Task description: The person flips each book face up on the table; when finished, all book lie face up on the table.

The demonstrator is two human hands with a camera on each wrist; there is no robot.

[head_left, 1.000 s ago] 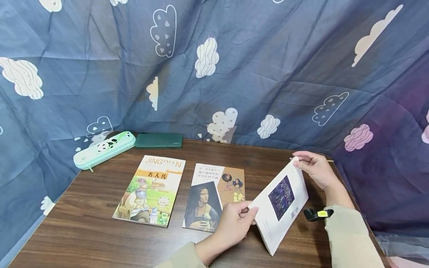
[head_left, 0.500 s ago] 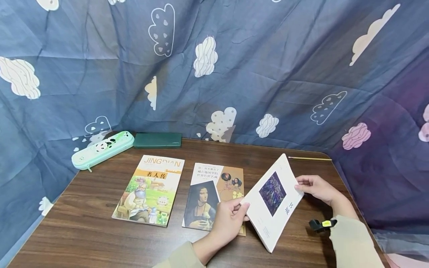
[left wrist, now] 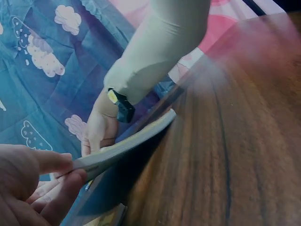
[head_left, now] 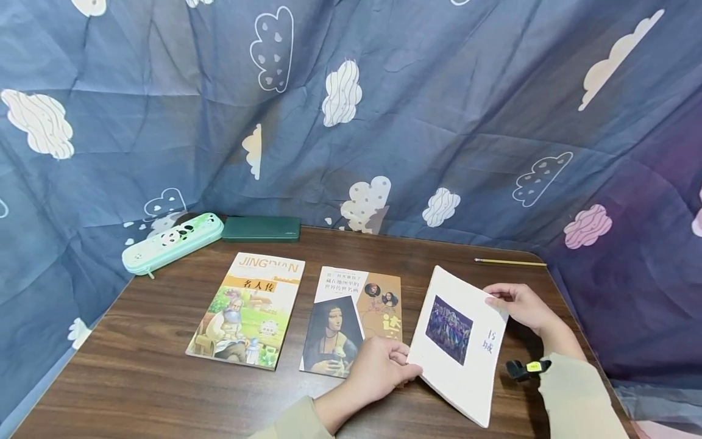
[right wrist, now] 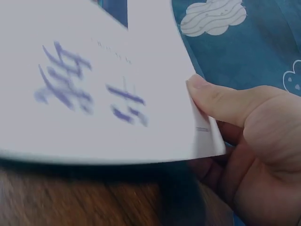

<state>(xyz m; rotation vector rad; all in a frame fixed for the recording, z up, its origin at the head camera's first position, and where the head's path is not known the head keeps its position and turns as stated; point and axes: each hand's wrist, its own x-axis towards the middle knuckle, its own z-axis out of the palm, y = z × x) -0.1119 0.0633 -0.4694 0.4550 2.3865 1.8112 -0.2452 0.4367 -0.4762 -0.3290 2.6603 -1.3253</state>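
Observation:
A white paperback book (head_left: 466, 378) with a dark purple picture on its cover is held tilted over the right part of the table. My left hand (head_left: 381, 369) pinches its left edge between thumb and fingers. At the upper right corner, my right hand (head_left: 523, 311) grips it, thumb on the cover and fingers behind. In the left wrist view the book (left wrist: 127, 146) bows slightly, with a dark shadow beneath it. To its left lies a brown and white book with a portrait (head_left: 334, 329), partly covered by my left hand. Farther left is a book with a colourful garden cover (head_left: 247, 317).
At the back left, a mint pencil case with pandas (head_left: 172, 242) stands beside a dark green flat case (head_left: 262, 229). A yellow pencil (head_left: 510, 262) lies near the back right edge of the wooden table (head_left: 137, 378). A blue cloud-patterned curtain (head_left: 417, 110) hangs behind.
The white book has turned and tipped lower, its cover now facing up more. My right hand has slid down from the top corner to the right side, uncovering the pencil.

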